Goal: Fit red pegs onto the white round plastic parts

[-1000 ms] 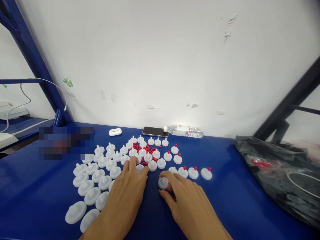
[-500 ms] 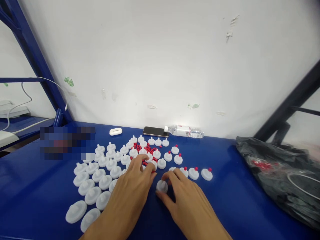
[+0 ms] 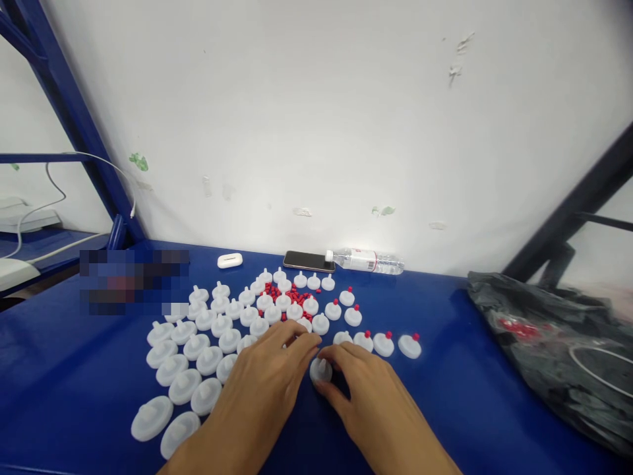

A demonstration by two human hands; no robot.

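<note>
My right hand (image 3: 373,389) grips the edge of a white round disc with a nozzle (image 3: 320,373) between thumb and fingers, low over the blue table. Just left of it, my left hand (image 3: 271,369) has its fingertips drawn together; what they hold, if anything, is hidden. Beyond the left hand lies a pile of small red caps (image 3: 297,298) among several bare-nozzled white discs (image 3: 208,360). To the right, several discs carry a red cap on the nozzle, such as the capped disc (image 3: 410,346) at the row's end.
Along the wall are a white earbud case (image 3: 230,260), a black phone (image 3: 307,261) and a lying plastic bottle (image 3: 366,260). A dark plastic bag (image 3: 558,356) with red pieces in clear wrap sits on the right. Blue frame posts (image 3: 74,125) stand at the left.
My left hand has drawn back from the red caps toward the disc in my right hand, its fingertips closing together. The right hand keeps its hold on the disc.
</note>
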